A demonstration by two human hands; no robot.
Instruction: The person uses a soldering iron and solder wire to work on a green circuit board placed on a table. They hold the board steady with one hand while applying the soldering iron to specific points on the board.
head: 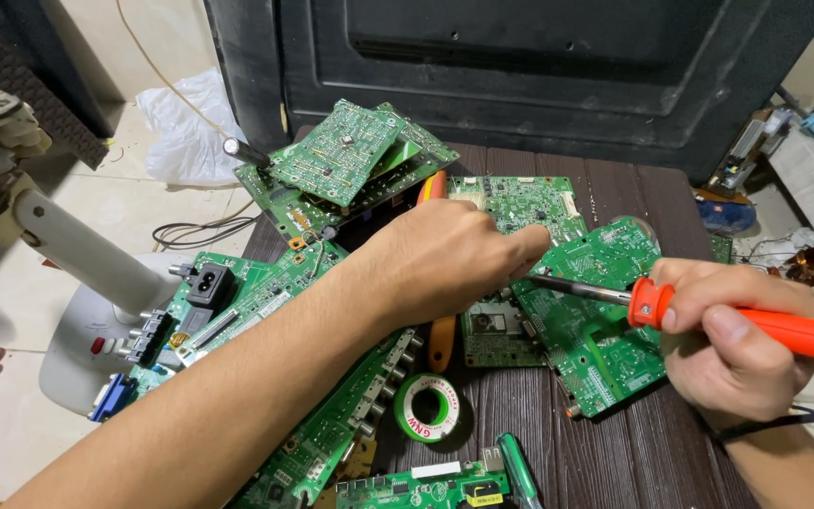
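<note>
Soldering iron [708, 316] with an orange handle is lying in the grasp of the right hand [732, 344], whose fingers are wrapping closed around the handle with the thumb pressing on top; its dark metal shaft is reaching out leftward from that grip, and the tip is ending right at the fingertips of the left hand [449, 259]. The left hand is curling knuckles-up over the circuit boards, fingers pinched together at the iron's tip; whether it is pinching anything I cannot tell, since the fingertips are hiding the spot. Directly beneath the shaft, a green circuit board [595, 330] is lying on the dark wooden table [614, 452], and a second board [520, 203] is sitting just beyond the left hand's knuckles. Below the left wrist, toward the person, a small roll of green tape [428, 408] is resting flat on the table, with a long connector-lined board [341, 419] running under the forearm beside it. Farther past the left hand, a stack of boards [341, 155] is piling up against a black panel [520, 66]. Out beyond the left forearm, a white stand [96, 273] is rising from the floor. A black cord [784, 421] is trailing from under the right wrist.
</note>
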